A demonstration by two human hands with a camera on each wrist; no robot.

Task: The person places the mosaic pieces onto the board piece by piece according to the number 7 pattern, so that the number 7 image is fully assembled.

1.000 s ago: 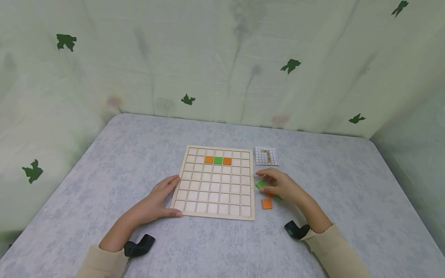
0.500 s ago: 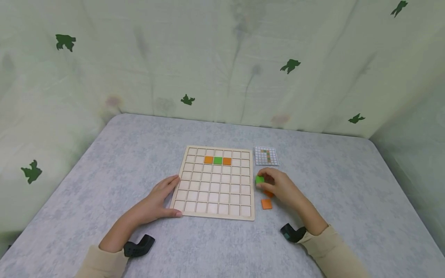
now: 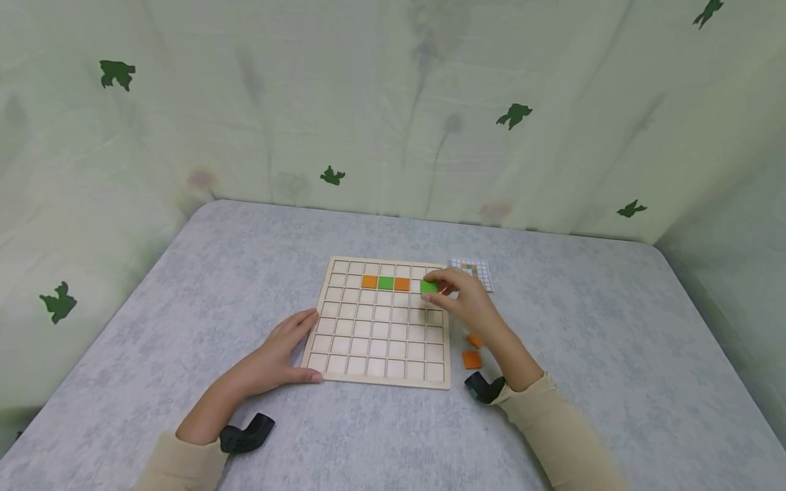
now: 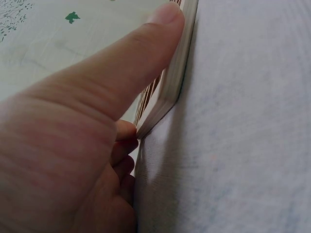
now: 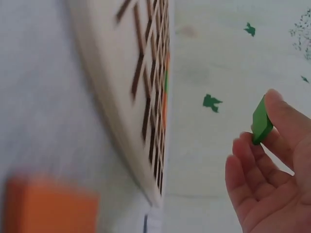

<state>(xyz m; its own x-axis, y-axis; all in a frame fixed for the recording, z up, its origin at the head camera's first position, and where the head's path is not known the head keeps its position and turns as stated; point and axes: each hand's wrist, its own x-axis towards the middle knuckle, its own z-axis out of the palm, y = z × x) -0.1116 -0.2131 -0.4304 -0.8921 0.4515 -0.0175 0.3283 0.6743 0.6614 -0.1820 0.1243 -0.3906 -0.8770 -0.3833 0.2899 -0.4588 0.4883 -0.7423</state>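
The right hand [image 3: 469,303] pinches a green tile [image 3: 428,287] between fingertips and thumb, holding it over the upper right part of the wooden grid board [image 3: 381,341], just right of a row of orange, green and orange tiles [image 3: 385,283]. The left hand [image 3: 279,354] rests against the board's near left corner, fingers straight along its edge. Two loose orange tiles [image 3: 471,359] lie on the table [image 3: 184,307] beside the board, and a small pattern card [image 3: 479,271] sits beyond them.
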